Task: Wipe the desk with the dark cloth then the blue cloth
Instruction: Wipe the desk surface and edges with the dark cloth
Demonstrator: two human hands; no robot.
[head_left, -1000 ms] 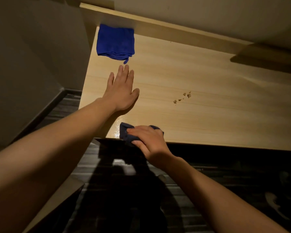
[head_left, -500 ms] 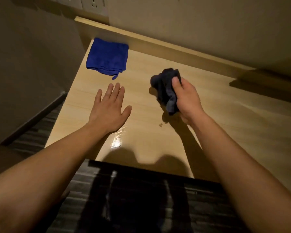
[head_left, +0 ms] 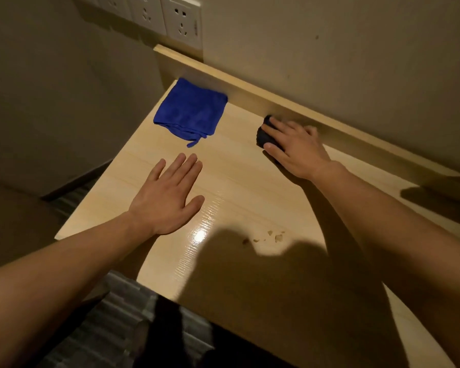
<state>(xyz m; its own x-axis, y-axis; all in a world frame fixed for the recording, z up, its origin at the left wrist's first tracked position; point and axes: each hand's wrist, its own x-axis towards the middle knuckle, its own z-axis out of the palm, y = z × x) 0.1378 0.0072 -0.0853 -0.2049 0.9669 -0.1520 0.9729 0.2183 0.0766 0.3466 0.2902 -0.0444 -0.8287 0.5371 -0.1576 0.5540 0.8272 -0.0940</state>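
The light wooden desk (head_left: 237, 181) fills the middle of the head view. My right hand (head_left: 294, 148) presses the dark cloth (head_left: 264, 136) flat on the desk close to the raised back ledge; most of the cloth is hidden under my fingers. My left hand (head_left: 168, 200) lies flat on the desk with fingers spread and holds nothing. A folded blue cloth (head_left: 190, 112) rests at the far left corner, beyond my left hand. Several small crumbs (head_left: 271, 236) lie near the front of the desk, between my forearms.
A raised wooden ledge (head_left: 290, 107) runs along the back of the desk against the wall. White wall sockets (head_left: 181, 18) sit above the far left corner. The desk's left edge drops to a dark striped floor (head_left: 117, 328).
My right hand lifted the dark cloth from the front edge, carried it across the desk and set it down by the back ledge. My left hand stayed flat.
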